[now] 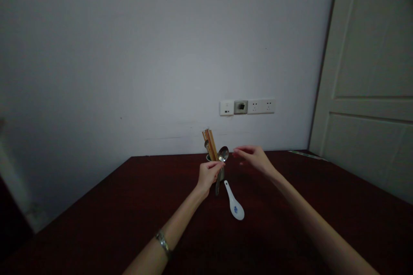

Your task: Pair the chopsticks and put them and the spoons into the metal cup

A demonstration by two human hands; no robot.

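Note:
A metal spoon (223, 154) is pinched in my left hand (209, 174), bowl up, its handle slanting down below my fingers. Just to the right of the bowl is my right hand (253, 157), its fingers apart with nothing visible in them. Behind my left hand stands a light-coloured holder (222, 174), mostly covered by the hand and spoon. Several wooden chopsticks (211, 144) rise from it, leaning left, with a smaller metal spoon (206, 143) beside them. On the table in front lies a white ceramic spoon (236, 207) with a blue mark in its bowl.
The dark red table (129, 206) reaches back to a pale wall. Wall sockets and switches (247, 107) sit above its back edge. A panelled door (371, 94) stands at the right, and a flat strip (308, 155) lies near the far right corner.

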